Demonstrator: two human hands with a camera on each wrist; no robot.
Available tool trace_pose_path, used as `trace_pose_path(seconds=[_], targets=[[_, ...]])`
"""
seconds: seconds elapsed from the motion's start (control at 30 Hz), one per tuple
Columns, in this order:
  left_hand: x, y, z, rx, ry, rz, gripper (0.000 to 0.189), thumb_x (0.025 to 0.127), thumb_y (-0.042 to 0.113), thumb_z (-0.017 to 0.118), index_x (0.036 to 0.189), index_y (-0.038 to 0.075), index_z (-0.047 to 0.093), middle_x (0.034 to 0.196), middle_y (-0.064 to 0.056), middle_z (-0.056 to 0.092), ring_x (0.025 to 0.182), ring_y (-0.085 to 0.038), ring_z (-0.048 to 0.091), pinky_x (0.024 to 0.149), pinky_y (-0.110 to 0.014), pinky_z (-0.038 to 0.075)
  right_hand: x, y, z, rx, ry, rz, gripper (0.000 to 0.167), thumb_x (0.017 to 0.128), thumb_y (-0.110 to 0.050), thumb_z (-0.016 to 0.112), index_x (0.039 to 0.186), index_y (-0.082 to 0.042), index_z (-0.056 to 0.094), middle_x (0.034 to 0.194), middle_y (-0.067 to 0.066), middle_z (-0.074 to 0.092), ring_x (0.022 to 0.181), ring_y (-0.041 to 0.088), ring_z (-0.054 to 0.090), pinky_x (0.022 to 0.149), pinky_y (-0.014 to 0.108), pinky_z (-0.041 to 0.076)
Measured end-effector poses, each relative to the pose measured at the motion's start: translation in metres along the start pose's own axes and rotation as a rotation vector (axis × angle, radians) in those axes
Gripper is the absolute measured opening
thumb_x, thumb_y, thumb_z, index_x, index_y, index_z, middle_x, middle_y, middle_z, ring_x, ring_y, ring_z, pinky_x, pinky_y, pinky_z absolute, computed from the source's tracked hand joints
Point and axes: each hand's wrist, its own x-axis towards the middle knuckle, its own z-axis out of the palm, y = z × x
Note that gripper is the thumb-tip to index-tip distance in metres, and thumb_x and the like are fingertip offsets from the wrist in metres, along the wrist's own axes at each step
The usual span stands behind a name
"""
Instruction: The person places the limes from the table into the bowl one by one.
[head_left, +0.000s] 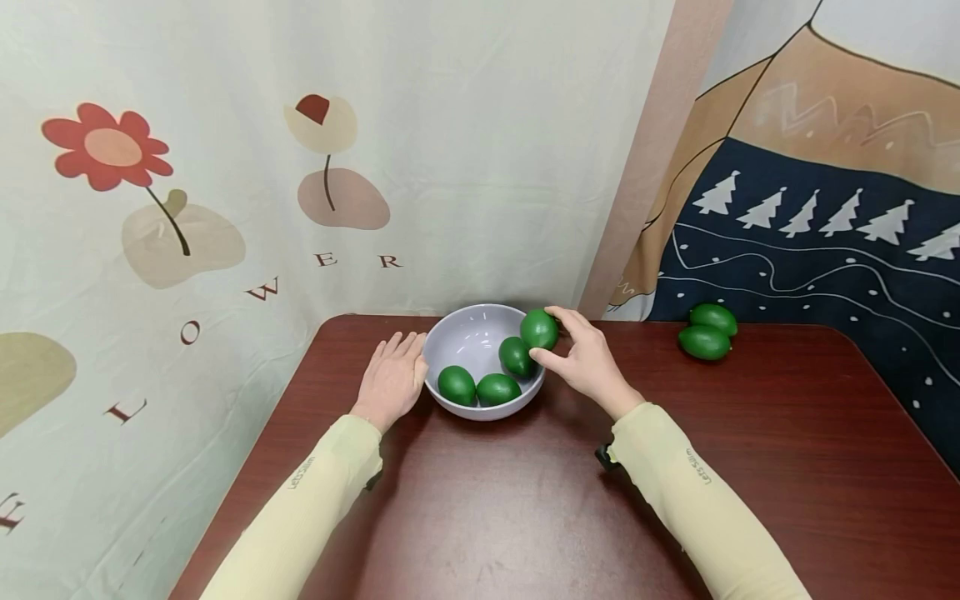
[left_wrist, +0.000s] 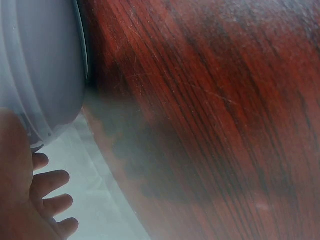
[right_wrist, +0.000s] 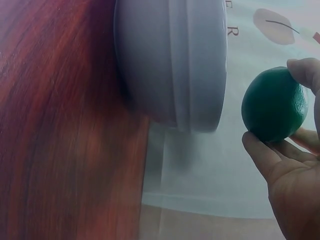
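Note:
A light grey-purple bowl (head_left: 480,321) stands toward the table's back edge. Inside it lie three green limes: one at the left (head_left: 457,385), one at the front (head_left: 498,389) and one at the right (head_left: 516,357). My right hand (head_left: 592,362) pinches another lime (head_left: 539,330) between thumb and fingers over the bowl's right rim. In the right wrist view this held lime (right_wrist: 275,105) is apart from the bowl wall (right_wrist: 170,60). My left hand (head_left: 392,375), fingers extended, rests against the bowl's left side; the left wrist view shows its fingers (left_wrist: 52,182) by the bowl (left_wrist: 45,60).
Two more limes, a front one (head_left: 704,342) and one behind it (head_left: 714,318), lie together at the table's back right. The dark red wood-grain table (head_left: 517,508) ends at a printed curtain (head_left: 480,167) behind the bowl.

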Motion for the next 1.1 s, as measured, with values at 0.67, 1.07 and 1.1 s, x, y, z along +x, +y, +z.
trace_pose_path(seconds=[0.67,1.07,1.1], targets=[[0.001,-0.001,0.000,-0.001,-0.006,-0.004,0.056,0.108,0.028,0.028,0.155,0.004,0.046,0.157,-0.017,0.048,0.151,-0.040,0.034,0.126,-0.055,0.023,0.003,-0.010,0.016,-0.036,-0.027,-0.009,0.061,0.083,-0.018,0.086,0.138,-0.005,0.061,0.129,0.014,0.065,0.096,0.025,0.066,0.075,0.037,0.056],[-0.001,0.001,-0.002,0.001,-0.008,-0.005,0.054,0.109,0.028,0.031,0.155,0.004,0.046,0.157,-0.017,0.049,0.150,-0.040,0.036,0.126,-0.055,0.024,0.004,-0.014,0.026,0.006,-0.062,0.021,0.064,0.084,-0.018,0.086,0.140,-0.001,0.059,0.134,0.019,0.062,0.114,0.033,0.065,0.099,0.048,0.058],[-0.001,0.001,-0.002,0.003,-0.005,-0.004,0.054,0.109,0.027,0.031,0.155,0.004,0.046,0.157,-0.017,0.049,0.150,-0.040,0.036,0.126,-0.055,0.024,0.004,-0.015,0.027,0.011,-0.065,0.022,0.065,0.084,-0.017,0.086,0.141,-0.001,0.058,0.135,0.019,0.061,0.114,0.033,0.065,0.099,0.048,0.057]])
